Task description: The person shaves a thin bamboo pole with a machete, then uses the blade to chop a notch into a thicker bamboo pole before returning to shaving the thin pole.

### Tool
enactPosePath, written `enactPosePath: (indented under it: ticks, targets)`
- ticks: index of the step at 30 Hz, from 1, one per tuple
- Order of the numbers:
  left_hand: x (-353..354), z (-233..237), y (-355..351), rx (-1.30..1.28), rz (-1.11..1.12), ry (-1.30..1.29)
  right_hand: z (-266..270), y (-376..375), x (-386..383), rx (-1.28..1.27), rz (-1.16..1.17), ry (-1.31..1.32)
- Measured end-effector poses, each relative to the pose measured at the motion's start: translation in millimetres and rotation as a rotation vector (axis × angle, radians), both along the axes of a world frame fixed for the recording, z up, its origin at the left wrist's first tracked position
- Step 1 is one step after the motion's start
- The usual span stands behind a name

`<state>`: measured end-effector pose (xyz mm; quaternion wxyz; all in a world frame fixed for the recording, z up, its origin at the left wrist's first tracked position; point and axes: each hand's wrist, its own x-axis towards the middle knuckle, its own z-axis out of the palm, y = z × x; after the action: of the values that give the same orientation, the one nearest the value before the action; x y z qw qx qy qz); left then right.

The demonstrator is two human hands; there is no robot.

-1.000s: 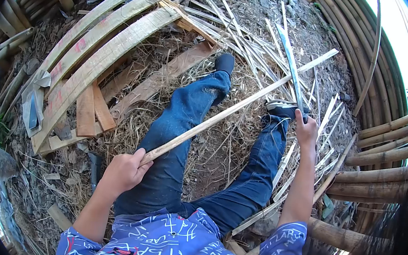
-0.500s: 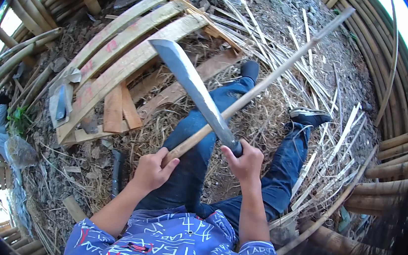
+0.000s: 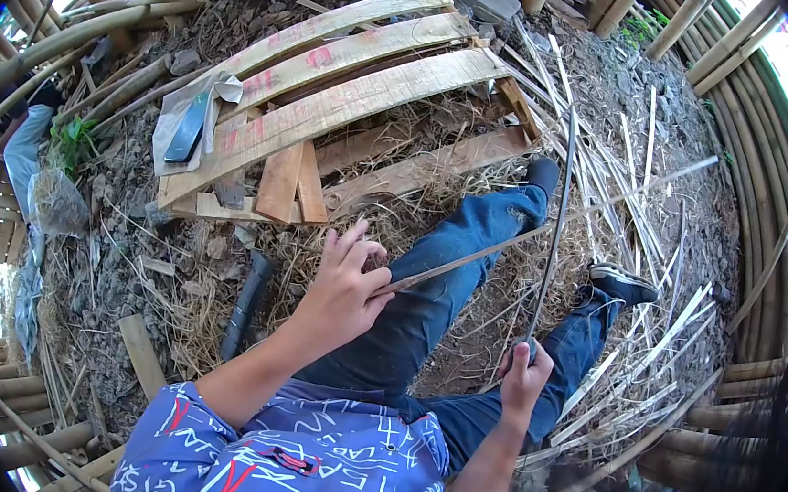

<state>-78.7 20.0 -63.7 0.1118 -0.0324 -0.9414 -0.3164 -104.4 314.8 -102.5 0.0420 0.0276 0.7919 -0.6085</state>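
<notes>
The left hand [image 3: 343,291] pinches the near end of a thin bamboo strip [image 3: 470,258]. The thumb presses the strip against the lower fingers, while the index and middle fingers are lifted and fanned apart above it. The strip is pale, flat and narrow, and it runs up and to the right from the pinch. It crosses above the left thigh and reaches out over the litter beyond the feet.

The right hand [image 3: 526,375] is wrapped tightly around the handle of a machete [image 3: 547,262], with the fist low beside the right knee. The blade is seen edge-on, so it shows as a slim dark line rising almost straight up. It crosses the strip between the two legs.

Both legs wear faded blue jeans [image 3: 426,307] dusted with pale fibre and end in dark shoes [image 3: 623,283]. The shirt [image 3: 314,459] is blue with white scrawled lettering.

The ground [image 3: 213,323] is a mat of dry straw, curled shavings and grey dirt. To the right of the feet lies a loose scatter of split bamboo slivers [image 3: 633,348], long and whitish. Ahead of the left hand lie three broad curved planks [image 3: 332,105], rough-sawn and marked with red. Shorter brown boards [image 3: 290,182] are wedged under them. A dark, tube-shaped object [image 3: 246,303] lies in the straw just left of the left forearm. Round bamboo poles [image 3: 745,379] ring the edges.
</notes>
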Motion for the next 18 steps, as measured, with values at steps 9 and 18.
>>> enactPosePath:
  ticks: [9,18]
  targets:
    - [-5,-13,-6,-0.008,-0.103,0.029,6,-2,18,-0.106,-0.035,-0.042]
    - [-6,-24,9,-0.078,-0.154,0.072,10,-30,11,0.006,-0.007,-0.064]
